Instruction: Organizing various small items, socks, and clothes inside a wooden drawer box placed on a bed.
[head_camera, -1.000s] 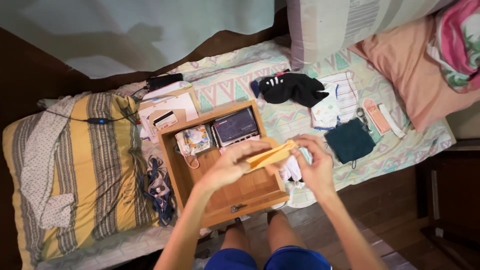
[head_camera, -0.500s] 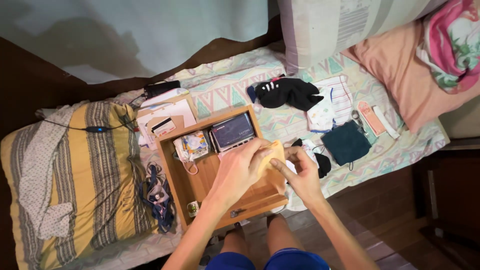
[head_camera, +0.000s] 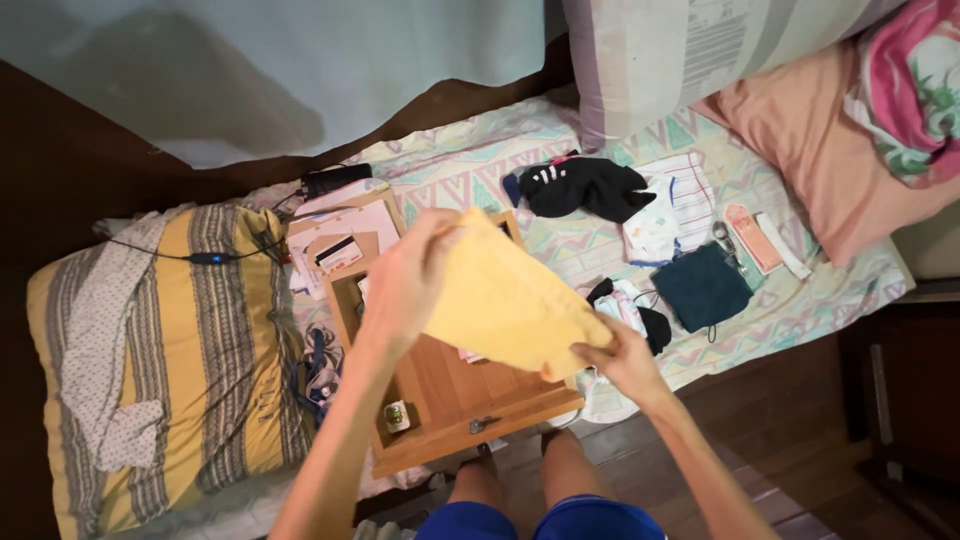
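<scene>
You sit at a bed (head_camera: 450, 165) with a patterned sheet under a pale blue wall, a wooden drawer (head_camera: 480, 400) resting on it. The yellow cloth (head_camera: 505, 300), folded small half a second ago, now hangs spread above the drawer: your left hand (head_camera: 405, 280) pinches its top corner, your right hand (head_camera: 615, 360) its lower one. Black socks (head_camera: 580, 185) and pillows lie beyond.

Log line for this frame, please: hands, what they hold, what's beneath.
left hand: grips yellow cloth top corner | right hand: pinches its lower corner | cloth: spread, raised above wooden drawer | drawer: on patterned bed sheet
</scene>
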